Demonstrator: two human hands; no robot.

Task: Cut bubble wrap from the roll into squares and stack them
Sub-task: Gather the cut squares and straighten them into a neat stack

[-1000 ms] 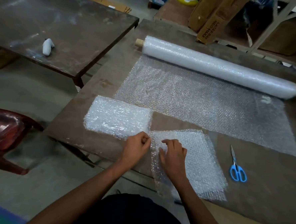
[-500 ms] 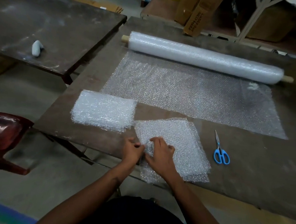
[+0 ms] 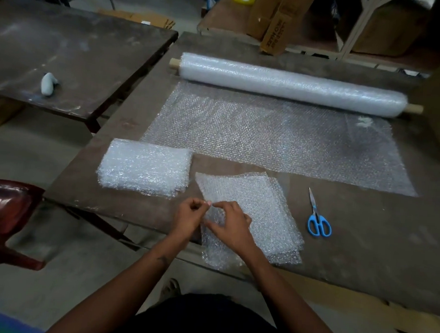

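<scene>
The bubble wrap roll (image 3: 293, 84) lies across the far side of the brown table (image 3: 363, 252), with a wide sheet (image 3: 280, 136) unrolled toward me. A neat stack of cut squares (image 3: 144, 167) sits at the near left. A looser pile of cut pieces (image 3: 262, 210) lies at the near edge and overhangs it. My left hand (image 3: 189, 216) and my right hand (image 3: 232, 225) meet at that pile's left edge, each pinching the wrap with fingertips. Blue-handled scissors (image 3: 317, 216) lie closed to the right of the pile.
A second dark table (image 3: 74, 49) stands to the left with a small white object (image 3: 48, 83) on it. A red plastic chair (image 3: 4, 217) is at the near left. Cardboard boxes (image 3: 279, 18) and a shelf stand behind the roll.
My hands have stayed at the pile's left edge, fingertips now lifted a little and pinching the wrap. The view has shifted, so everything sits lower in frame.
</scene>
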